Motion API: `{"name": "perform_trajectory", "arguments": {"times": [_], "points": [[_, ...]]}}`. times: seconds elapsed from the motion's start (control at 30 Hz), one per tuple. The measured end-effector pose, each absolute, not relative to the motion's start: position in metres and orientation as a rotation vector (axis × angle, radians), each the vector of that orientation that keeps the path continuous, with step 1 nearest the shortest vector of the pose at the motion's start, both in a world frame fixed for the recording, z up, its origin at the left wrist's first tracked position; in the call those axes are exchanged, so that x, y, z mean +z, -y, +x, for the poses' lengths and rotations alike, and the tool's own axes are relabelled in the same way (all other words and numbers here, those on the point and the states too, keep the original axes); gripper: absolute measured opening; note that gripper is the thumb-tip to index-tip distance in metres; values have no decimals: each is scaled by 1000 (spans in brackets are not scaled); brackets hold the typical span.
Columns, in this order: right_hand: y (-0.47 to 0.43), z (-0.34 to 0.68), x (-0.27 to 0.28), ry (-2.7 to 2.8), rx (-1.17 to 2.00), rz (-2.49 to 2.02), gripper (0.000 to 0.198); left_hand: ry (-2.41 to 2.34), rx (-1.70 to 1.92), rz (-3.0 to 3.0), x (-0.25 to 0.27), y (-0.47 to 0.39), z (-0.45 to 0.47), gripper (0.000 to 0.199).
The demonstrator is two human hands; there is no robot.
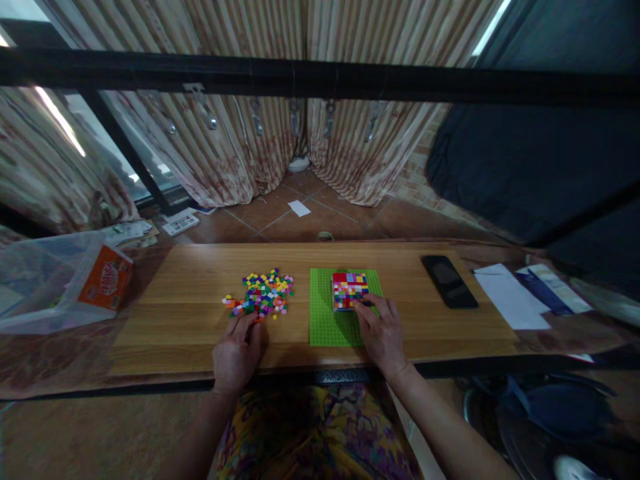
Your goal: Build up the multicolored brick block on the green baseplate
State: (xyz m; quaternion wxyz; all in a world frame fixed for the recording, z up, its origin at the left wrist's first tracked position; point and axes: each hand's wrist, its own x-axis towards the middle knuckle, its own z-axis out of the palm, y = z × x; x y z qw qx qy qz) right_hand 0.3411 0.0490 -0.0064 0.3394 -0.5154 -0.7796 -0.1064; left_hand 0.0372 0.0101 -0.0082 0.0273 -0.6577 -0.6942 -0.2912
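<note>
A green studded baseplate point(321, 313) lies on the wooden board, and a square block built of many small coloured bricks point(348, 288) stands on it. My right hand point(384, 333) reaches over the plate's right side, fingers bent together at the block's near right corner; anything pinched there is too small to make out. Left of the plate spreads a loose pile of small coloured bricks point(265, 291). At the pile's near edge rests my left hand point(237, 350), its thumb and fingers drawn together among the bricks. What lies between those fingertips is hidden.
A black phone point(449, 281) lies on the wooden board point(200, 267) to the right. Beyond the board's right end are white papers point(511, 300). On the left stands a clear plastic box point(55, 280) with an orange label. A dark metal bar point(320, 79) crosses above, with clips hanging.
</note>
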Motion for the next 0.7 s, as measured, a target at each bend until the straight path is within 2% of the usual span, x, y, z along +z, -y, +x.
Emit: {"name": "perform_trajectory", "arguments": {"times": [0.37, 0.53, 0.7], "points": [[-42, 343, -1, 2105, -319, -1401, 29, 2190, -921, -2029, -12, -9, 37, 22], [-30, 333, 6, 1911, -312, -1330, 29, 2241, -982, -2071, -11, -4, 39, 22], [9, 294, -6, 1985, -25, -1143, 24, 2286, -1083, -2068, -12, -2, 41, 21]]}}
